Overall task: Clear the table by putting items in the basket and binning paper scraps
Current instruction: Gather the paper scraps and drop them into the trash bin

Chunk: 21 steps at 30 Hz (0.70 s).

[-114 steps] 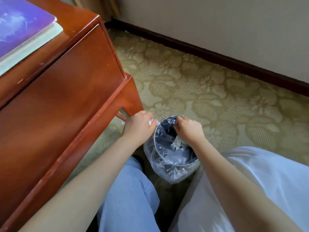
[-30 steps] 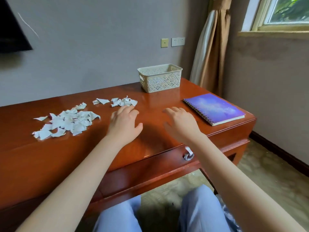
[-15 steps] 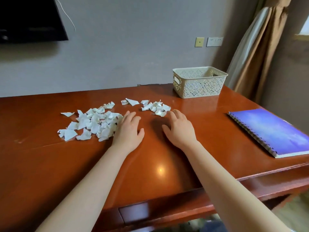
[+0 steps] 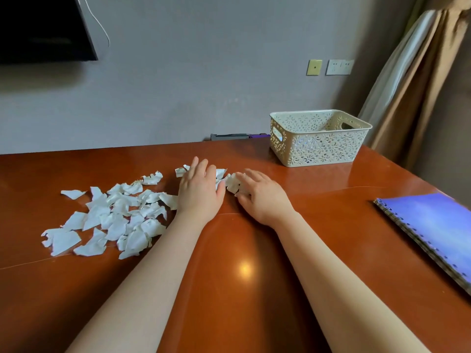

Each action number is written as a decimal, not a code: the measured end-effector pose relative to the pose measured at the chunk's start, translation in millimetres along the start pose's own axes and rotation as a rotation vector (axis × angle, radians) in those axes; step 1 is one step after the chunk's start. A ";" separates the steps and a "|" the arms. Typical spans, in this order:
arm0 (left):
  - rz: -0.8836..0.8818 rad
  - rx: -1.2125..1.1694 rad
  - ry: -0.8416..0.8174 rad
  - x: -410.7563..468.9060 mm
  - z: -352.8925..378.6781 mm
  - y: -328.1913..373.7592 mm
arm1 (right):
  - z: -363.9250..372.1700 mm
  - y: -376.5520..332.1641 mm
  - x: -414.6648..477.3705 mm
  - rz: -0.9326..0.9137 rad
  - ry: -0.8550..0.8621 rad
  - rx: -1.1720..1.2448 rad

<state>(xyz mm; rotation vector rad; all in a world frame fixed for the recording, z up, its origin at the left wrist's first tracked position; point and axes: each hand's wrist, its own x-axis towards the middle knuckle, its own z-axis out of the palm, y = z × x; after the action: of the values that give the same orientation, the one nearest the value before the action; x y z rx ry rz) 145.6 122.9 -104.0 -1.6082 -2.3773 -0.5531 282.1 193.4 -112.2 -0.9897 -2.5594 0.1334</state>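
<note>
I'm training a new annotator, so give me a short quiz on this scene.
1. True or false: the purple spiral-bound notebook lies outside the cream lattice plastic basket.
2. The larger heap of torn white paper scraps lies: A) left of the left hand, B) in the basket, C) on the notebook.
3. Fill in: the right hand touches crumpled ____.
Key: 1 true; 2 A; 3 scraps.

I see a dark screen [image 4: 43,29] mounted upper left, a white cable [image 4: 98,24] beside it, wall sockets [image 4: 339,67], a tan curtain [image 4: 420,80], and possibly a grey box [image 4: 229,136] against the wall.
</note>
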 end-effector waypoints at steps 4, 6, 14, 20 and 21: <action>-0.005 -0.013 -0.028 15.8 6.1 5.4 | -5.2 4.9 -17.5 -0.016 0.024 -0.020; 0.007 -0.013 -0.073 21.8 9.4 8.5 | -10.1 10.5 -31.0 -0.006 0.024 -0.012; 0.106 0.035 -0.326 24.0 13.5 16.1 | -22.7 24.6 -51.9 0.076 0.046 0.104; 0.117 -0.130 -0.288 0.3 4.7 18.1 | -23.8 26.1 -52.3 0.165 0.181 0.165; 0.107 -0.144 -0.272 -3.1 4.3 17.6 | -23.9 25.7 -52.3 0.164 0.219 0.159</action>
<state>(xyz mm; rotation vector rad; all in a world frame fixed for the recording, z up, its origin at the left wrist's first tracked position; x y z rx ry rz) 163.2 128.0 -105.8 -1.9734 -2.4678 -0.5244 342.8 176.6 -113.0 -1.0876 -2.2319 0.2548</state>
